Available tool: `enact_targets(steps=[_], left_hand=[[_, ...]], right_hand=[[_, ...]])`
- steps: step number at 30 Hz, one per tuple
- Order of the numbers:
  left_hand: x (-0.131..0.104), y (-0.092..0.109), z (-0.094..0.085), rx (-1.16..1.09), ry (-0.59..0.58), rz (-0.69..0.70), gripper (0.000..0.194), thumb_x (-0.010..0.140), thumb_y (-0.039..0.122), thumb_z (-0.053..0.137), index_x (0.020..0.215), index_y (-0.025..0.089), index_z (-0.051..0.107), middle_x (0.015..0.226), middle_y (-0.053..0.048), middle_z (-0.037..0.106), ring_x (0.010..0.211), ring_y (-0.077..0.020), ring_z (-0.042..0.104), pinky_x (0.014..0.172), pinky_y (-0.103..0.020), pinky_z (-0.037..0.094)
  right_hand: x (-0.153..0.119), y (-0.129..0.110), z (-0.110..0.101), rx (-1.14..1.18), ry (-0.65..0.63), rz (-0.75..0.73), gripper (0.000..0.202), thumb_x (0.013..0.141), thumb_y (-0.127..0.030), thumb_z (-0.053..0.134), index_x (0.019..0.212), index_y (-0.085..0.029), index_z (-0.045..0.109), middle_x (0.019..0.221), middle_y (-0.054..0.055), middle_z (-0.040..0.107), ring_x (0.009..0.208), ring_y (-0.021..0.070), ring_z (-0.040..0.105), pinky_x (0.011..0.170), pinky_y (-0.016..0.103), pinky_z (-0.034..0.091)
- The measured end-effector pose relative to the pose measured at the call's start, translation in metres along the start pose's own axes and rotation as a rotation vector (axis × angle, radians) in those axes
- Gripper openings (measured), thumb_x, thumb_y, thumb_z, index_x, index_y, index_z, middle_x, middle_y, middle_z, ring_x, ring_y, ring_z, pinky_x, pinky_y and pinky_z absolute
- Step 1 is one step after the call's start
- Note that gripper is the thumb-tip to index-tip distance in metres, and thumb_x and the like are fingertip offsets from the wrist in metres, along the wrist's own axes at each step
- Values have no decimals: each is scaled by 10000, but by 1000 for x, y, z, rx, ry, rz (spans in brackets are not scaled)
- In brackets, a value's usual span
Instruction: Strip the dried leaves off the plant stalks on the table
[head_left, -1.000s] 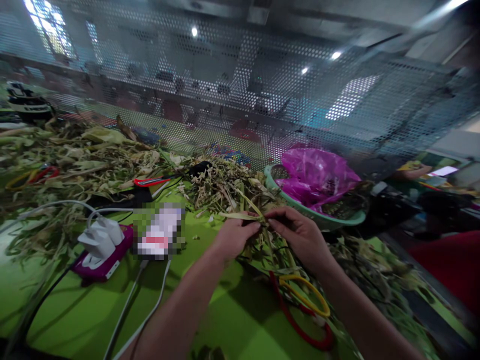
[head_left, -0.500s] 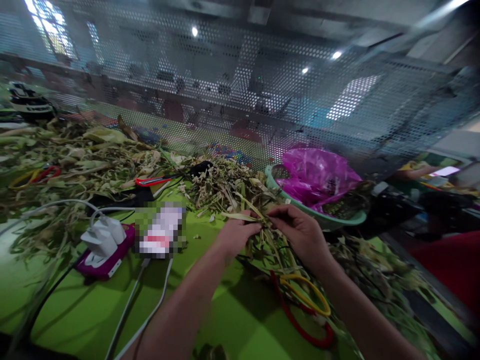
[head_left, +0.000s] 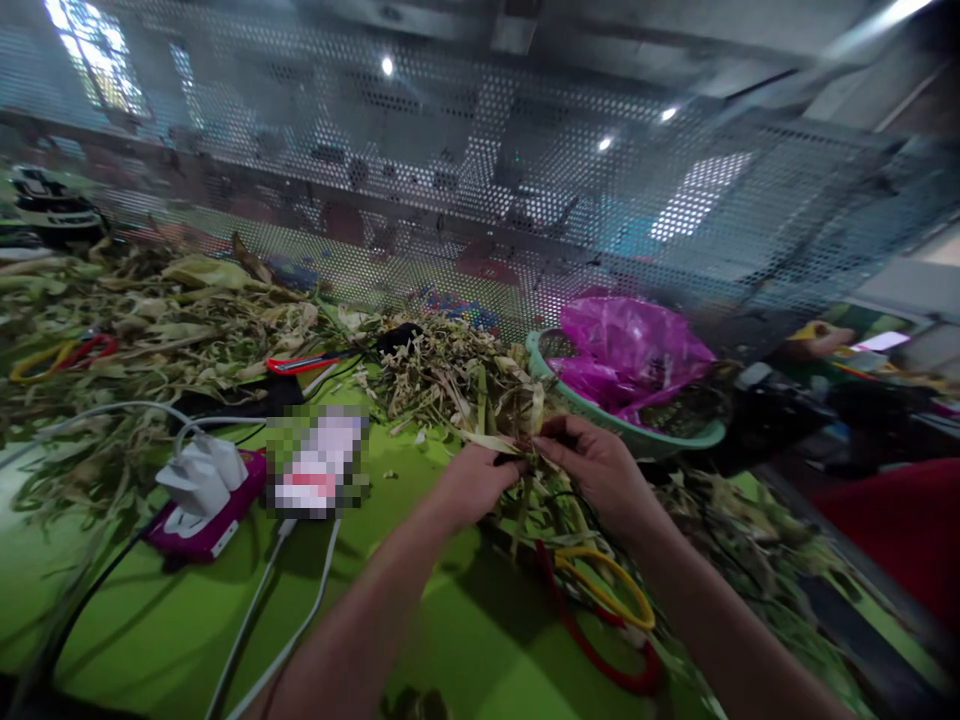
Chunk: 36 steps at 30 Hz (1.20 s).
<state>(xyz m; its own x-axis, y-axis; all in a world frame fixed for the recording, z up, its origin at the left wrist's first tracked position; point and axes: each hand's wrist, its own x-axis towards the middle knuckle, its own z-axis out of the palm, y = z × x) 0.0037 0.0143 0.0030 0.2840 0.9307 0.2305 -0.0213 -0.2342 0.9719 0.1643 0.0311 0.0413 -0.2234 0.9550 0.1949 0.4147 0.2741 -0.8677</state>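
My left hand (head_left: 480, 482) is closed on a dried, pale green plant stalk (head_left: 487, 438) with long withered leaves. My right hand (head_left: 600, 468) pinches the same plant close beside it, thumb against forefinger. Loose leafy stems (head_left: 525, 520) hang below the two hands over the green tabletop. Scissors with one yellow and one red handle (head_left: 600, 557) lie just under my right wrist, their blades hidden. Beyond my fingers sits a heap of small dry plant bits (head_left: 442, 370).
A green basket (head_left: 536, 355) with a purple plastic bag (head_left: 637, 350) stands behind my right hand. To the left are a phone (head_left: 322, 465), a purple power strip (head_left: 225, 530), a red cutter (head_left: 300, 363) and a large plant pile (head_left: 150, 310). A perforated metal screen (head_left: 420, 190) rises behind.
My hands stay close together on the plant; its leaves have shifted, one strip now standing up between the hands. The view has moved slightly. At far right, another person's hand shows more clearly.
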Motion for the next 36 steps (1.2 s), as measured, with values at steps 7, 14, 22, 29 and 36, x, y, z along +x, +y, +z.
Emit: enact_targets(steps=[7, 14, 22, 29, 36], left_hand=[[-3, 3, -5, -39, -95, -32, 270, 761, 197, 537, 980, 169, 692, 984, -45, 690, 972, -213, 581, 912, -306, 418], [0, -1, -1, -377, 26, -169, 250, 714, 191, 630, 956, 148, 673, 926, -43, 674, 869, -167, 582, 893, -310, 423], [-2, 12, -3, -643, 163, -277, 251, 683, 252, 678, 894, 138, 605, 775, -19, 614, 690, -116, 550, 746, -281, 449], [1, -2, -7, -167, 114, -140, 218, 733, 361, 622, 815, 160, 612, 703, 4, 572, 678, -124, 487, 684, -248, 385], [-2, 10, -7, -342, 61, -220, 216, 683, 346, 661, 708, 152, 570, 574, 40, 484, 556, -81, 419, 589, -224, 336]], right_hand=[[2, 11, 3, 46, 62, -22, 241, 757, -429, 626, 800, -197, 578, 734, 12, 626, 693, 171, 562, 667, 302, 460], [2, -1, -2, 61, 34, -28, 284, 778, -436, 613, 938, -202, 615, 839, 26, 642, 754, 169, 578, 700, 292, 468], [1, -5, -4, -16, -54, -51, 222, 764, -396, 637, 822, -183, 623, 776, 28, 629, 732, 169, 567, 699, 300, 465], [-3, -9, -4, -226, -11, -207, 173, 805, -366, 589, 807, -195, 615, 757, 24, 615, 720, 177, 555, 689, 307, 443], [-1, -6, -2, -483, 66, -398, 109, 852, -304, 543, 790, -220, 575, 785, 32, 600, 786, 205, 554, 731, 324, 413]])
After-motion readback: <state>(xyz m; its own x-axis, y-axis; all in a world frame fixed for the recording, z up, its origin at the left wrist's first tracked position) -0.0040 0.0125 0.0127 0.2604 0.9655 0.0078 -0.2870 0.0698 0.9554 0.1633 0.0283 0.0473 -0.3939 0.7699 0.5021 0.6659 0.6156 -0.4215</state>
